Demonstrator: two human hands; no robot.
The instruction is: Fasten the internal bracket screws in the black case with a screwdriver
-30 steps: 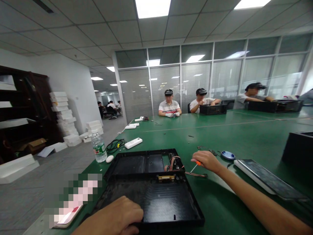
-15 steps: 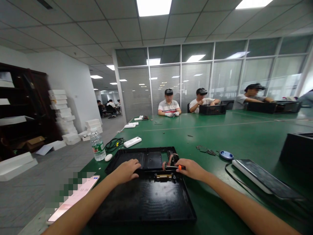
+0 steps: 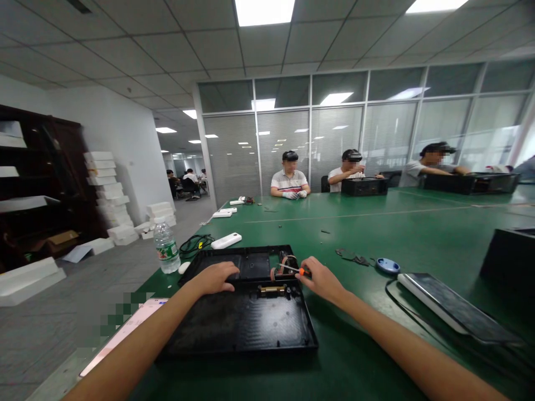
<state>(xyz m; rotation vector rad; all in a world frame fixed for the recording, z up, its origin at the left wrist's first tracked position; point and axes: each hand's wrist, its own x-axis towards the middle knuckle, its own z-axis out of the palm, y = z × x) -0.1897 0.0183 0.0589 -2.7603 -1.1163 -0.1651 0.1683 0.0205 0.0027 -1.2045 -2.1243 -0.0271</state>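
Note:
A black plastic casing [image 3: 238,323] lies open on the green table [image 3: 397,234] in front of me, with a brass part [image 3: 271,289] and a bundle of coloured wires [image 3: 281,267] near its middle. My left hand [image 3: 215,278] rests on the casing's left inner part, fingers curled down flat on it. My right hand [image 3: 321,278] pinches a small screwdriver with an orange handle [image 3: 297,270], whose tip points left at the wire bundle.
A water bottle [image 3: 166,246], a white oval object [image 3: 183,268] and a black cable [image 3: 196,243] stand left of the casing. A pink phone [image 3: 125,334] lies near left. A flat panel [image 3: 451,306], a blue round item [image 3: 387,265] and a black box [image 3: 507,256] lie right. Other people sit at the far side.
My left hand went from the casing's near edge to its inner left part. My right hand brought the screwdriver from the table's right over to the wire bundle.

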